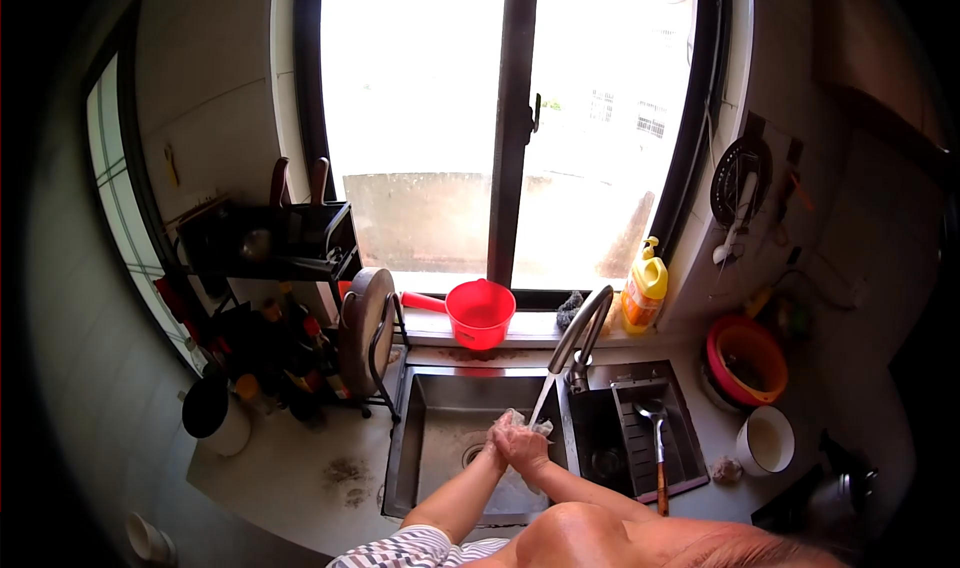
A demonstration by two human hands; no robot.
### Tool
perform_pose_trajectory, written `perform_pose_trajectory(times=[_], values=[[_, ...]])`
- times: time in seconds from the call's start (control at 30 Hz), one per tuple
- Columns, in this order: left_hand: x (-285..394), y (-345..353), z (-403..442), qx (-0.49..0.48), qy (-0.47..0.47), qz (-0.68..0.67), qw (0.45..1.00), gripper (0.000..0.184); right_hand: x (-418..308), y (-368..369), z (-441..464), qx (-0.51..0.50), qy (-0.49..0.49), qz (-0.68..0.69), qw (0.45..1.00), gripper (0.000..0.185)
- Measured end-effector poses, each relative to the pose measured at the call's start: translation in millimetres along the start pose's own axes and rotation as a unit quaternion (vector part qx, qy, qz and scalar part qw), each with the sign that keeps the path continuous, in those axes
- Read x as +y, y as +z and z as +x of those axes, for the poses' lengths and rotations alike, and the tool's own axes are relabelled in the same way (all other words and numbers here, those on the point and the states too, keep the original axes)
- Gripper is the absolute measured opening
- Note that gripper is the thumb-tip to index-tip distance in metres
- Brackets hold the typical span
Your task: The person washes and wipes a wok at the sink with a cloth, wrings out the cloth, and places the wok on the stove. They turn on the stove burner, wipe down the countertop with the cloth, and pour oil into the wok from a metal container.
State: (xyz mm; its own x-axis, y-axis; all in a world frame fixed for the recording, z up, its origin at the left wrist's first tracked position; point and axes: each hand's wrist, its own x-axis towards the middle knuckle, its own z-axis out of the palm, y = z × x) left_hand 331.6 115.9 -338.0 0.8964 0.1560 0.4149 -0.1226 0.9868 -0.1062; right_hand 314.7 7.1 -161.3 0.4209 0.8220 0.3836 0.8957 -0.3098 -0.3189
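Observation:
My left hand (499,434) and my right hand (525,448) press together over the sink (425,406), under the stream from the curved faucet (580,330). Fingers of both hands are curled closed. Something whitish and wet (543,428) shows at their far side, beneath the water; whether it is a cloth, plastic or splashing water I cannot make out. The hands hide most of it. Below them, the drain (472,455) is partly visible on the sink floor.
A red dipper (480,314) and a yellow pump bottle (644,293) stand on the sill. A ladle (656,448) lies over the dark side basin (600,423). Bottles (310,363) and a round board (366,333) stand left; bowls (745,360) and a white container (766,440) right.

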Motion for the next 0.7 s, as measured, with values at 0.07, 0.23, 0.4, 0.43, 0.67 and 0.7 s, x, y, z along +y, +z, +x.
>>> perform_pose_trajectory(times=[0.07, 0.23, 0.4, 0.43, 0.67, 0.7], values=[[-16, 14, 5, 0.157, 0.111, 0.153, 0.969, 0.021, 11, -12, 14, 0.001, 0.047, -0.057, 0.997, 0.032], [-44, 109, 22, 0.360, 0.089, 0.486, 0.791, 0.016, 64, 23, 20, 0.034, 0.200, 0.085, 0.976, 0.022], [-9, 80, 3, 0.384, -0.046, 0.177, 0.905, 0.029, -5, -7, -1, 0.027, 0.036, 0.166, 0.985, 0.014], [1, 39, 0, 0.259, -0.052, 0.140, 0.954, 0.029, 6, 24, 1, 0.086, -0.066, -0.283, 0.953, 0.032], [-36, 116, 16, 0.351, 0.011, 0.500, 0.792, 0.014, 69, 12, 27, 0.046, 0.180, 0.095, 0.978, 0.013], [-28, 133, 17, 0.308, -0.011, 0.490, 0.816, 0.014, 75, 8, 32, 0.097, 0.189, 0.156, 0.965, 0.014]])
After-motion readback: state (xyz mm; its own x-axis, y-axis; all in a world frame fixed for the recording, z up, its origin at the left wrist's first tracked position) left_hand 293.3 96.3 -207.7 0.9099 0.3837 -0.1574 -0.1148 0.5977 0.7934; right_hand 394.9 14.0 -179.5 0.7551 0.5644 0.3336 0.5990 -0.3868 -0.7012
